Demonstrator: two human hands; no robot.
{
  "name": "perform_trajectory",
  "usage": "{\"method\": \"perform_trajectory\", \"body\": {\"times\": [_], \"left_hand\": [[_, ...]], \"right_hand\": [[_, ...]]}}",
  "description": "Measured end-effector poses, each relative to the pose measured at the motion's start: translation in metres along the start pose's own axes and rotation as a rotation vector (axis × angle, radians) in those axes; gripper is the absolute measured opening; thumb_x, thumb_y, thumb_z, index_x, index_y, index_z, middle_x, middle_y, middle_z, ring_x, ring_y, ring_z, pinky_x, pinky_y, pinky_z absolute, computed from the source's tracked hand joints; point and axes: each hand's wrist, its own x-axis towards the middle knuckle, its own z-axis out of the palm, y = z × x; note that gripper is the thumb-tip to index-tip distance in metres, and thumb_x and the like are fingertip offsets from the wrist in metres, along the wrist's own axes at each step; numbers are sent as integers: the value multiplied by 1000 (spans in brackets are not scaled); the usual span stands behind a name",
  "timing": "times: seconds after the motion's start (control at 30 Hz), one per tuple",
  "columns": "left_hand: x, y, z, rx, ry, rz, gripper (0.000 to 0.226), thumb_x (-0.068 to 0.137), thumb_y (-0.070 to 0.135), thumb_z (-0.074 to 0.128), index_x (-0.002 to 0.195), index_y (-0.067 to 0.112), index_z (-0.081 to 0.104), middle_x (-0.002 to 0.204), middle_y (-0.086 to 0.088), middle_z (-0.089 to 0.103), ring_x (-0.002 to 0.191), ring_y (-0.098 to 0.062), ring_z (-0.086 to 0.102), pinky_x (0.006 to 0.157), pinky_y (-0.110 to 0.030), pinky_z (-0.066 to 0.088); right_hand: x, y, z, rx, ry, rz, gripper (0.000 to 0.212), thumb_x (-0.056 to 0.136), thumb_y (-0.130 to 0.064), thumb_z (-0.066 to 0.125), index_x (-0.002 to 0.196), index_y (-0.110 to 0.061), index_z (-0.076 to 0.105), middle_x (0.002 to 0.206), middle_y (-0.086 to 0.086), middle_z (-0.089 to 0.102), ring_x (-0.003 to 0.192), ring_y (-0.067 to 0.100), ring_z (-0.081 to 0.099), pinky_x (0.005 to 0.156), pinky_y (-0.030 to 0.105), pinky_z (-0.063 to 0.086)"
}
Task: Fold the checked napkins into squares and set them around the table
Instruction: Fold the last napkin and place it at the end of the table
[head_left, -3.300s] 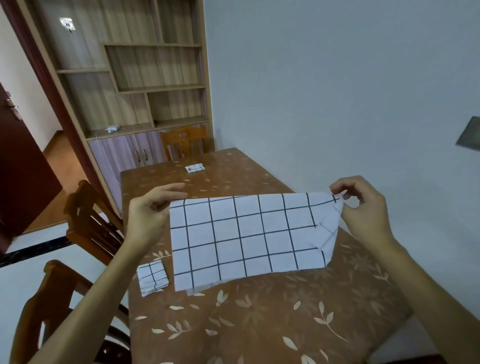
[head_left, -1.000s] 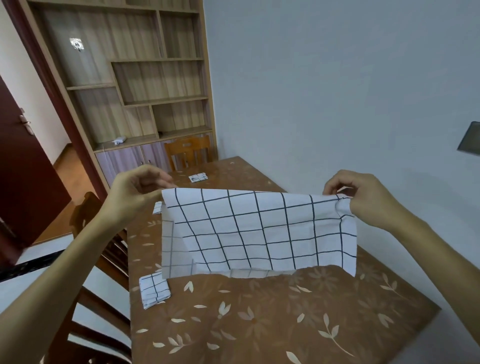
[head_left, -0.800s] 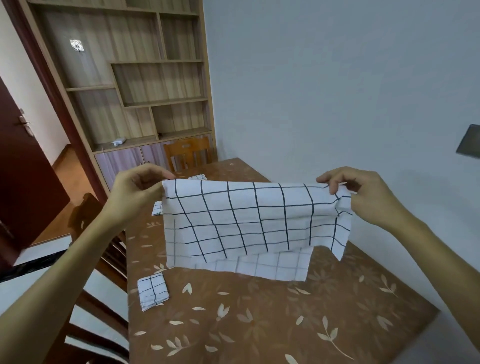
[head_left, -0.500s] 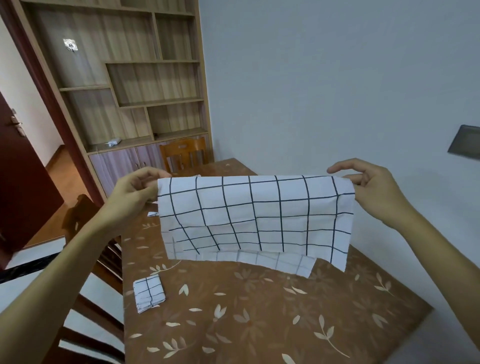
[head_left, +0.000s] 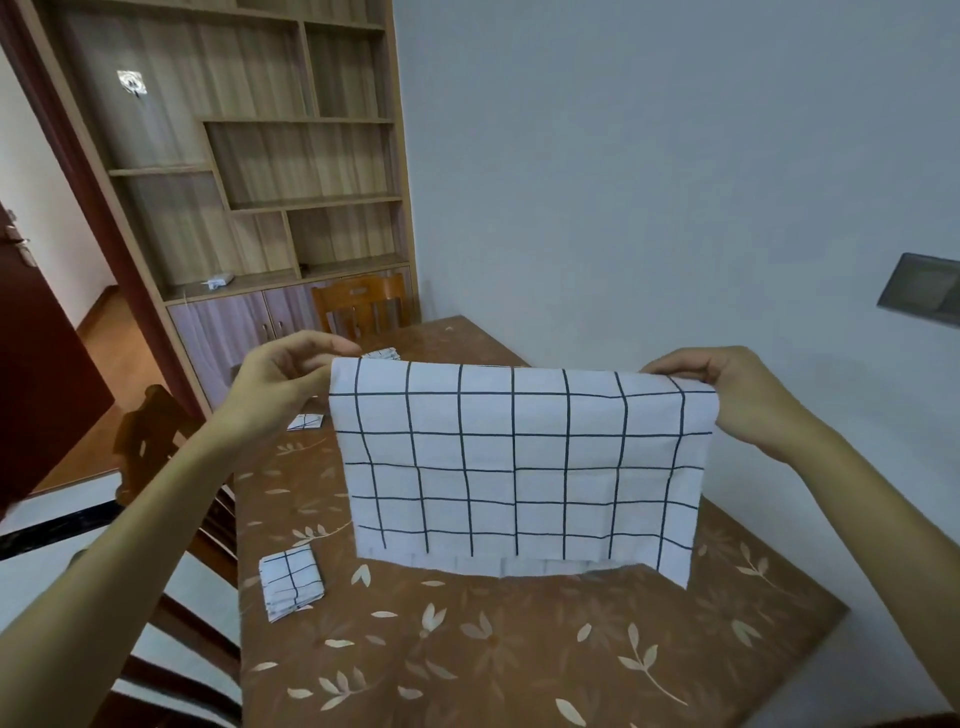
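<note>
You hold the checked napkin (head_left: 519, 457) up in the air above the worktop (head_left: 467, 660). It is doubled over along its top edge, so two layers hang down, and the back layer shows just below the front one. Whether the lower edge brushes the worktop is hard to tell. Your left hand (head_left: 283, 382) pinches the top left corner between thumb and fingers. Your right hand (head_left: 727, 397) pinches the top right corner the same way. Neither hand has anything else in it.

The cloth looks thin, light and limp, and it hangs flat only because you stretch it between your hands. It is unlikely to tear or slide out of a pinch, but if you slacken it the layers will probably sag and creep apart. Take it at the corners on the fold, with both layers caught in each pinch. A sharp crease will likely need the worktop under it.

Three small folded squares lie on the worktop: the near napkin (head_left: 291, 582) by the left edge, the middle napkin (head_left: 305, 421) farther along, and the far napkin (head_left: 382, 355) at the far end.
</note>
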Motion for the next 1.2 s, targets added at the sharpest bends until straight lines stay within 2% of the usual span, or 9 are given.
{"method": "perform_trajectory", "body": {"times": [0.1,0.23,0.37,0.5,0.67,0.83,0.93,1.07,1.2], "left_hand": [[-1,-1,-1,58,-41,-13,20,94,5,57,112,6,66,94,-8,78,85,-19,76,67,-29,63],[-2,-7,-3,145,-90,-31,25,93,-7,56,112,8,67,99,-8,77,92,-20,75,71,-25,62],[2,-7,5,287,-134,13,44,94,-17,38,116,11,66,107,-6,75,105,-18,71,90,-25,57],[6,8,49,391,-200,109,28,98,16,58,125,22,62,118,10,68,107,-1,65,96,-25,53],[3,12,119,378,-437,148,78,71,51,84,138,33,51,134,18,60,120,3,57,102,-25,48],[4,-1,152,355,-422,186,38,74,38,86,106,25,71,101,12,75,94,-5,69,83,-34,56],[5,-7,150,226,-358,153,28,78,30,84,101,17,75,97,5,78,89,-12,74,79,-39,60],[2,-8,135,57,-205,104,19,78,15,84,94,10,75,91,-1,79,82,-15,75,70,-29,60],[3,-10,121,-130,-81,16,16,80,12,80,94,10,74,89,1,79,81,-13,75,67,-23,58]], "right_hand": [[-5,-9,-2,118,80,-45,43,85,15,63,102,-22,75,92,-1,78,81,5,73,68,14,57],[-8,-19,1,186,118,-56,41,85,14,64,94,-24,75,90,-15,78,84,1,72,68,13,56],[-7,-31,10,174,74,-96,29,90,3,66,93,-24,77,96,-16,77,89,2,73,71,14,56],[-3,-47,30,137,-2,-137,25,90,4,65,93,-18,77,92,-14,78,87,2,72,73,13,54],[0,-58,56,128,-94,-147,26,90,3,63,92,-19,78,91,-5,78,85,10,74,74,18,57],[3,-64,60,116,-127,-162,29,91,1,60,107,-19,75,93,1,78,87,21,74,74,26,58],[3,-57,53,120,-101,-126,34,98,-8,56,127,-26,63,78,-8,75,61,23,61,59,29,52],[-2,-31,33,289,57,4,34,103,-38,47,127,-19,61,95,6,79,90,21,75,87,33,57],[-12,5,33,388,20,180,58,101,-54,29,114,-14,69,97,6,78,90,15,75,86,29,55]]}}
